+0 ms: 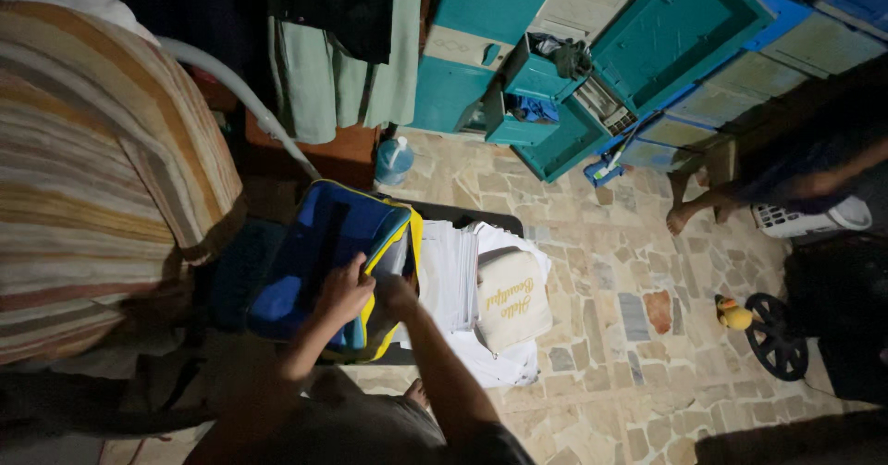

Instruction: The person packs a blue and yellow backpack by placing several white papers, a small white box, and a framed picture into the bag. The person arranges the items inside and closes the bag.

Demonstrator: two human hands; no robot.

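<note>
Water bottle (393, 161) by teal cabinet (518, 49); yellow toy (733, 315) on stone floor (610, 271).

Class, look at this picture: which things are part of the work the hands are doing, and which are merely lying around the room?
In use:
- blue and yellow bag, gripped at its opening by the left hand and right hand
- stack of white papers beside it
- cream pouch on the stack

Lying about:
- water bottle
- yellow toy
- black wheel
- teal drawers
- striped cloth
</note>
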